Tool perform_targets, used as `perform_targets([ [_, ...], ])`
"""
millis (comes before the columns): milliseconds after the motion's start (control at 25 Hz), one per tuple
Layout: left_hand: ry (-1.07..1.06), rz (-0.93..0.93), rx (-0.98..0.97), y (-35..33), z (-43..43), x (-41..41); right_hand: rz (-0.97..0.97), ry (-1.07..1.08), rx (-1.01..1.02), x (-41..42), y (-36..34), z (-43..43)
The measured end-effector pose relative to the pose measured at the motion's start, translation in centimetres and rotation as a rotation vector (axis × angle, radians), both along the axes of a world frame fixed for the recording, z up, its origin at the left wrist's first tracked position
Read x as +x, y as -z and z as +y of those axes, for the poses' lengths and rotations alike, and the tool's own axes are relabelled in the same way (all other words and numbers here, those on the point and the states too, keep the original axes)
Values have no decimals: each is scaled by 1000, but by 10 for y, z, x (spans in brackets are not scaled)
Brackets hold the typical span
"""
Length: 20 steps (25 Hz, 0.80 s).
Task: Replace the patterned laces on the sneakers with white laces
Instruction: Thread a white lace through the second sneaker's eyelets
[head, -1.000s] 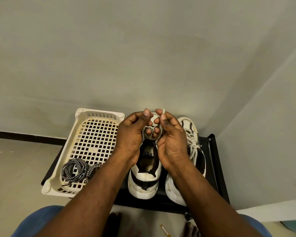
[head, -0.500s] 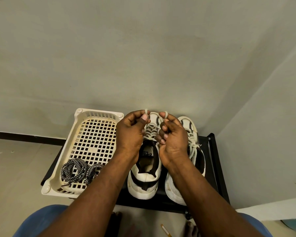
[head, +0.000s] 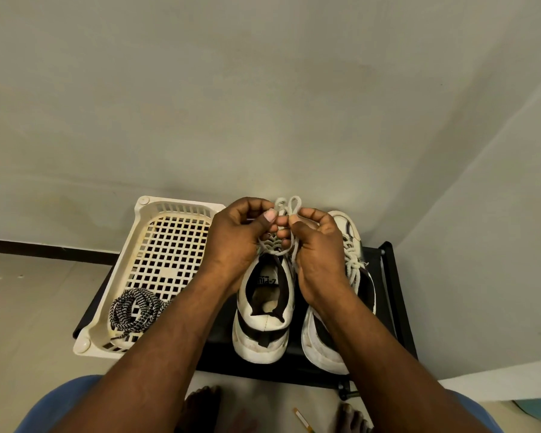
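Note:
Two white and black sneakers stand side by side on a low black stand (head: 391, 285), heels towards me. Over the left sneaker (head: 264, 310), my left hand (head: 238, 242) and my right hand (head: 316, 248) each pinch a loop of its white lace (head: 289, 204); the two loops stick up between my fingertips. The right sneaker (head: 350, 267) carries a tied white lace and is partly hidden by my right wrist. The black-and-white patterned laces (head: 136, 307) lie coiled in the near corner of a white plastic basket (head: 156, 245).
The basket sits on the stand's left part, against the grey wall. A second wall closes in on the right. On the floor near my bare feet lies a small yellow stick (head: 303, 418). My knees in blue cloth frame the bottom edge.
My hands have shifted a little and two distinct lace loops now stand up between my fingertips, where before the lace was bunched between my hands.

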<state>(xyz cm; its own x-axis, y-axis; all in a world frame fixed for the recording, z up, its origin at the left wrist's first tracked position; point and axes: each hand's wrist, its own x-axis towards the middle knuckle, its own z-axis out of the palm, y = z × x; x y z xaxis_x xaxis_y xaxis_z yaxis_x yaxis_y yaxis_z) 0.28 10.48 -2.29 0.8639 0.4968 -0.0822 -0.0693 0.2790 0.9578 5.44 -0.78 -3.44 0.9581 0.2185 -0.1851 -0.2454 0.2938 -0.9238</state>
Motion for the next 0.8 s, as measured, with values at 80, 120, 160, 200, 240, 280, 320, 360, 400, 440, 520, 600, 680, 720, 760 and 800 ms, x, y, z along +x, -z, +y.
perform_targets([
  [80, 21, 12, 43, -1, 1, -1, -47, -39, -53, -1, -2, -2],
  [120, 33, 10, 63, -1, 2, -2, -80, -52, -87, -2, -2, -4],
  [160, 42, 13, 90, -2, 2, -2, -107, -62, -119, -3, -2, -5],
  [200, 46, 27, 118, -2, 3, -1, -129, -70, -154, -3, -2, -5],
  [240, 47, 47, 134, -2, 3, -1, -157, -78, -198, -3, -2, -6],
  [280, 52, 70, 128, -1, 4, -1, -199, -82, -255, -1, -2, -8],
  [320, 66, 81, 100, 0, 3, 0, -255, -83, -325, 1, -3, -10],
  [360, 77, 83, 64, 0, 2, -1, -324, -89, -400, 3, -4, -13],
  [400, 73, 87, 28, -1, 1, -2, -395, -106, -463, 5, -5, -16],
  [440, 53, 96, -3, -2, 1, -2, -461, -125, -504, 5, -7, -18],
  [520, 7, 106, -25, -3, 0, -2, -574, -163, -550, 1, -9, -20],
  [600, -3, 85, 12, -2, 1, -3, -639, -158, -573, -1, -8, -21],
  [680, 17, 65, 118, -2, 2, -4, -625, -136, -595, 0, -6, -20],
  [720, 29, 63, 193, -1, 3, -4, -640, -121, -642, 1, -5, -20],
  [760, 33, 67, 272, 0, 4, -5, -659, -111, -694, 3, -4, -20],
  [800, 28, 74, 351, 0, 5, -5, -662, -115, -724, 5, -3, -20],
])
